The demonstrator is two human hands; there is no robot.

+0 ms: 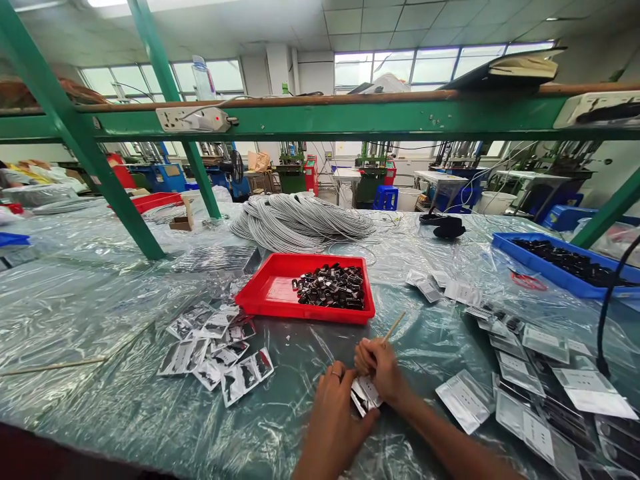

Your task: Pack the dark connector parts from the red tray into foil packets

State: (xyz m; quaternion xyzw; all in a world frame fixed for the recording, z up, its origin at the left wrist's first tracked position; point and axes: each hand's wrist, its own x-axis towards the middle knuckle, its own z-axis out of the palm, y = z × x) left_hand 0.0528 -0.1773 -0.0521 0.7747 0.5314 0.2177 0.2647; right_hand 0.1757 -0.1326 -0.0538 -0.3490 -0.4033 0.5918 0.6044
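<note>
My right hand (381, 368) is closed round a thin wooden stick (395, 327), which points up and away to the right. Under it, close to the table's front, is a small printed plastic packet (367, 395). My left hand (336, 417) grips this packet from the left, thumb at its near edge and fingers curled at the far side. The packet's far end is hidden by both hands. Just beyond them stands a red tray (270, 303) with many small shiny black parts (333, 287) heaped in its right half.
Similar packets (215, 340) lie piled on the left. Flat clear bags with white labels (520, 373) spread over the right side. Behind the red tray sits a coil of grey cable (300, 220). A blue tray (560, 267) holds black parts. A green shelf beam (350, 120) crosses above.
</note>
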